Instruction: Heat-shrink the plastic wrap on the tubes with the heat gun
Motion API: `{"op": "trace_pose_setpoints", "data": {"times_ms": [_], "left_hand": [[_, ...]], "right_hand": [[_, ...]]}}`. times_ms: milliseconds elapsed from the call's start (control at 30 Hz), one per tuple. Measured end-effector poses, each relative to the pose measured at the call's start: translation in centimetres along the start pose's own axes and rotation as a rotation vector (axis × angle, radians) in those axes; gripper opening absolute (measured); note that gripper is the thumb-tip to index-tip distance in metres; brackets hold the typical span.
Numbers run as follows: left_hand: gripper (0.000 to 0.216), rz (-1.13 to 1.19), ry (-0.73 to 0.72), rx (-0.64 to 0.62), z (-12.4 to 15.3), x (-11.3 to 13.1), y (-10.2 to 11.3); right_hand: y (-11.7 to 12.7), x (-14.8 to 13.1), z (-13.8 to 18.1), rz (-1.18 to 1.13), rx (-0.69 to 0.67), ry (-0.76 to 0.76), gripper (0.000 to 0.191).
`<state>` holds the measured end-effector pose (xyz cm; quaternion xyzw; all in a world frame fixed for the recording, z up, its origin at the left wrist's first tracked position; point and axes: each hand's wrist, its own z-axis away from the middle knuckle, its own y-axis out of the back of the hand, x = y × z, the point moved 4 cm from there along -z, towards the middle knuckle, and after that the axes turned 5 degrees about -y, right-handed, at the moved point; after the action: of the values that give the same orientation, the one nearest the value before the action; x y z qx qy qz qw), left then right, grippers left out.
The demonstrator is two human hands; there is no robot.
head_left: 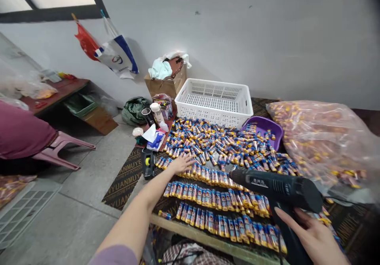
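My right hand (314,233) is wrapped round the handle of a black heat gun (276,187), whose nozzle points left over the rows of tubes. My left hand (181,163) lies open with its fingers stretched out, at the left end of the farthest row, touching or just above it. Small tubes with blue and yellow ends and printed wrappers stand side by side in several rows (204,195) across the near part of the table. Behind them, many more tubes lie in a loose heap (204,138). The heat gun hides part of the rows at the right.
Behind the heap stand a white plastic crate (213,116) and a purple basin (277,132). A big clear bag of tubes (329,134) fills the right. At left are a tape dispenser (148,164), tissues (156,139) and bottles (156,112). A person sits on a pink stool (61,144).
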<state>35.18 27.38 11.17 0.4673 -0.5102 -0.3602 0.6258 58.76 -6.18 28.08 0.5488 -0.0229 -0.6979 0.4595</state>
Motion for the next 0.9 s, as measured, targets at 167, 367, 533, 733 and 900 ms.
{"op": "trace_pose_setpoints", "data": {"times_ms": [167, 367, 533, 733, 900], "left_hand": [[0.050, -0.105, 0.451, 0.432, -2.1, -6.0, 6.9], [0.058, -0.020, -0.301, 0.071, -3.4, 4.2, 0.0], [0.048, -0.002, -0.423, -0.016, -5.7, 6.2, -2.9], [0.046, -0.024, 0.341, 0.413, -7.9, -3.8, 4.8], [0.041, 0.003, 0.486, 0.554, -2.7, -6.1, 7.6]], "right_hand": [[-0.9, -0.4, 1.4, -0.053, 0.059, -0.116, 0.057], [-2.8, 0.1, 1.4, -0.124, 0.047, -0.098, 0.050], [-2.6, -0.3, 2.3, -0.204, 0.095, -0.115, 0.049], [-3.1, -1.3, 2.7, -0.145, 0.116, -0.076, 0.045], [-7.5, -2.1, 0.5, 0.006, -0.078, 0.034, 0.042]]}}
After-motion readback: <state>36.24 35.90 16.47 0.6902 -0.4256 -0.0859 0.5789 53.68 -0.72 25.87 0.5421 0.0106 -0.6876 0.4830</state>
